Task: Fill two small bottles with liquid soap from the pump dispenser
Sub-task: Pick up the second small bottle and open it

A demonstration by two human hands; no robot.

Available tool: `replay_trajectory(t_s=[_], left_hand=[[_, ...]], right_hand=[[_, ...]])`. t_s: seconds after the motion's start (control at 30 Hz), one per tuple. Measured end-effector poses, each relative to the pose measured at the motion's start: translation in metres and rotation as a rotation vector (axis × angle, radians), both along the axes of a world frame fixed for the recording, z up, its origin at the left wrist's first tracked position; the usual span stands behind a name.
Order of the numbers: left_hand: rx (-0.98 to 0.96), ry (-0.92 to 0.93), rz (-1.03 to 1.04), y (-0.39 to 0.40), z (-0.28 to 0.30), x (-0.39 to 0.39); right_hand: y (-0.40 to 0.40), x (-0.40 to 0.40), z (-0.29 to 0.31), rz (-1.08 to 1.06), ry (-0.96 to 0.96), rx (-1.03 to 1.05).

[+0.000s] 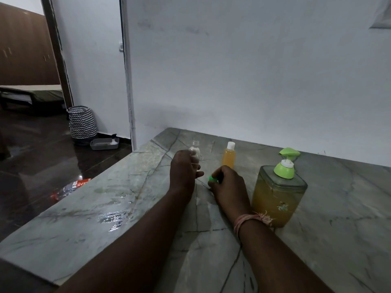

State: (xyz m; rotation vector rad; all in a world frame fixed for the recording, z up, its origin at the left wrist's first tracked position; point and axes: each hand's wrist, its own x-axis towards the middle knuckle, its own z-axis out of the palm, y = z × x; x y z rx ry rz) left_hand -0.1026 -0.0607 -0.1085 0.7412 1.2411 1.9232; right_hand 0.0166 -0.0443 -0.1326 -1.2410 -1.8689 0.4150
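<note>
Grey veined stone makes the counter [338,218], glossy and wet at its left part. I see my left hand [183,172] with its grip wrapped around a clear small bottle [195,154], held upright. My right hand [229,182] pinches a round green cap [212,178]. Behind them stands the filled amber bottle [229,157]; the squarish pump dispenser [277,193] is right beside.

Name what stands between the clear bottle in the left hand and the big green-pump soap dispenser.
In the head view, the capped small bottle of amber soap and the right hand, which pinches a green cap.
</note>
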Motion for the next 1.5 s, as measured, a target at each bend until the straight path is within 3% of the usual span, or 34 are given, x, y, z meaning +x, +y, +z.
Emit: replay_trajectory(t_s=[0.27, 0.37, 0.5, 0.63, 0.8, 1.03, 1.13, 1.27, 1.5], left_hand=[[0.020, 0.153, -0.053, -0.003, -0.002, 0.005], [0.052, 0.047, -0.111, -0.006, 0.002, 0.008], [0.112, 0.060, -0.206, -0.008, 0.004, 0.014], [0.140, 0.154, -0.295, -0.011, 0.004, 0.024], [0.267, 0.266, -0.392, -0.027, 0.009, 0.041], [0.387, 0.490, -0.555, -0.045, 0.004, 0.067], [0.403, 0.475, -0.573, -0.048, 0.008, 0.067], [0.404, 0.400, -0.595, -0.049, 0.009, 0.063], [0.397, 0.310, -0.620, -0.046, 0.010, 0.062]], right_hand=[[-0.011, -0.003, 0.017, -0.007, 0.041, 0.104], [-0.022, -0.003, 0.052, -0.023, 0.085, 0.248], [-0.047, 0.011, 0.118, 0.002, 0.144, 0.349], [-0.047, 0.038, 0.162, -0.037, 0.092, 0.224], [-0.030, 0.079, 0.170, -0.097, -0.030, 0.103], [-0.012, 0.115, 0.158, -0.128, 0.065, -0.318], [-0.012, 0.115, 0.150, -0.127, 0.165, -0.479], [-0.007, 0.114, 0.159, -0.135, 0.151, -0.611], [0.005, 0.098, 0.164, -0.169, -0.095, -0.640]])
